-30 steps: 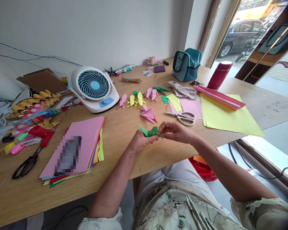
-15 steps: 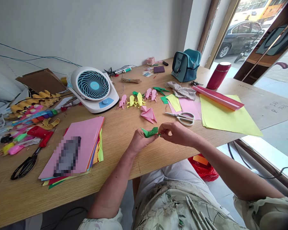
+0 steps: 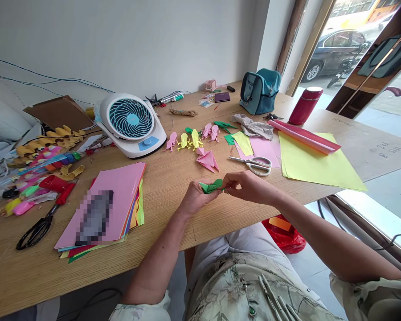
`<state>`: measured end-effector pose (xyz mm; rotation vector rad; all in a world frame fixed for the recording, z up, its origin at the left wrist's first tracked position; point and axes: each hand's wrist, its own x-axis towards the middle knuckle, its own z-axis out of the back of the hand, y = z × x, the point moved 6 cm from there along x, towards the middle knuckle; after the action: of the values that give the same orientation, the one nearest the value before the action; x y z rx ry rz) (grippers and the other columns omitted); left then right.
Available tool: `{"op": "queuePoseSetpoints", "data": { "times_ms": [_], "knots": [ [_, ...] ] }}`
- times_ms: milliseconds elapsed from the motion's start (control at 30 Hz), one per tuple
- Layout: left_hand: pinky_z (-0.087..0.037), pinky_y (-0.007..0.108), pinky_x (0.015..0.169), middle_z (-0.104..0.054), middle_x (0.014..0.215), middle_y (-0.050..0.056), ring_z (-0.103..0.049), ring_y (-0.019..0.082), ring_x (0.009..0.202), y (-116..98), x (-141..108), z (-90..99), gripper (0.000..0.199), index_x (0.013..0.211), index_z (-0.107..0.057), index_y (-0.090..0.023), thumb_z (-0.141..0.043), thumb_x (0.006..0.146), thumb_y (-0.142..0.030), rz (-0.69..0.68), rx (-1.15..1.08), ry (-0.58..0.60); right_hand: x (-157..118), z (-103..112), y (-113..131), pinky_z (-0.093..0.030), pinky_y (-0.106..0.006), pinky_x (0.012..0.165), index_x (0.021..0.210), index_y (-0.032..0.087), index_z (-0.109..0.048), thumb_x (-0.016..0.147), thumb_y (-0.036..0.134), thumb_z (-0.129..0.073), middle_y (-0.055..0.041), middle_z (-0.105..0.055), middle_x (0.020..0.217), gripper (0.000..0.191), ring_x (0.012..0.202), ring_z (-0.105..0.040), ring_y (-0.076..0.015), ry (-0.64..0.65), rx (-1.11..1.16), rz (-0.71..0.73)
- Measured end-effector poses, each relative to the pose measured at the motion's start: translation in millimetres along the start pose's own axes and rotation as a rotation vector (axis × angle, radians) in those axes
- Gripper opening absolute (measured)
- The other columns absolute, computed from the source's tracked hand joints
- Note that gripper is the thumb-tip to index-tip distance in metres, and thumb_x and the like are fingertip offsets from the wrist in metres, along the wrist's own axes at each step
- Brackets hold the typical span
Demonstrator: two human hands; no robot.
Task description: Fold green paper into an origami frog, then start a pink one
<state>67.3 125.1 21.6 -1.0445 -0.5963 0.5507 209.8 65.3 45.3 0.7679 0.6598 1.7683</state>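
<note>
A folded piece of green origami paper (image 3: 211, 187) is held low over the front part of the table. My left hand (image 3: 196, 199) is closed around its left side and underside, thumb along the near edge. With thumb and fingertips, my right hand (image 3: 242, 186) pinches its thin right end. Just beyond my hands lies a pink folded paper piece (image 3: 207, 159). White-handled scissors (image 3: 258, 166) rest behind my right hand, partly on pink paper. Farther back stand several small origami figures, among them a yellow one (image 3: 195, 139) and a pink one (image 3: 171, 141).
A white fan (image 3: 147, 141) stands back left. Stacked coloured paper (image 3: 120, 187) with a blurred dark object lies at left, near black-handled scissors (image 3: 36, 232). Rightward are yellow sheets (image 3: 321, 171), a grey cloth (image 3: 254, 126), a teal bag (image 3: 260, 91) and a red bottle (image 3: 305, 106).
The green paper has tilted flatter in my hands and shifted slightly right. Both hands keep their grip; the things on the table stay put.
</note>
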Motion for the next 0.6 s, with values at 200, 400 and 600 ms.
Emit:
{"op": "queuePoseSetpoints", "data": {
  "times_ms": [200, 400, 600],
  "knots": [
    [-0.027, 0.024, 0.057, -0.043, 0.064, -0.003, -0.038, 0.01, 0.062, 2, 0, -2.4, 0.028, 0.067, -0.06, -0.014, -0.071, 0.08, -0.035, 0.058, -0.077, 0.055, 1, 1, 8, -0.044, -0.024, 0.061, 0.086, 0.018, -0.067, 0.082, 0.012, -0.062, -0.0015, -0.068, 0.076, 0.008, 0.067, -0.061, -0.0131, 0.012, -0.085, 0.027],
    [-0.025, 0.024, 0.056, -0.04, 0.064, -0.004, -0.037, 0.01, 0.062, 1, -1, -0.6, 0.028, 0.066, -0.058, -0.014, -0.07, 0.082, -0.034, 0.019, -0.003, 0.031, 1, 1, 16, -0.04, -0.024, 0.062, 0.082, 0.017, -0.063, 0.084, 0.01, -0.06, -0.0022, -0.065, 0.075, 0.008, 0.067, -0.057, -0.0129, 0.003, -0.217, 0.109],
    [-0.025, 0.024, 0.056, -0.037, 0.063, -0.004, -0.035, 0.01, 0.062, -4, -1, -0.7, 0.031, 0.062, -0.053, -0.015, -0.068, 0.082, -0.033, -0.023, 0.041, 0.035, 0, -5, 17, -0.033, -0.026, 0.062, 0.083, 0.018, -0.059, 0.091, 0.014, -0.054, -0.0039, -0.064, 0.079, 0.01, 0.069, -0.055, -0.0142, 0.033, -0.387, 0.149]
  ]
}}
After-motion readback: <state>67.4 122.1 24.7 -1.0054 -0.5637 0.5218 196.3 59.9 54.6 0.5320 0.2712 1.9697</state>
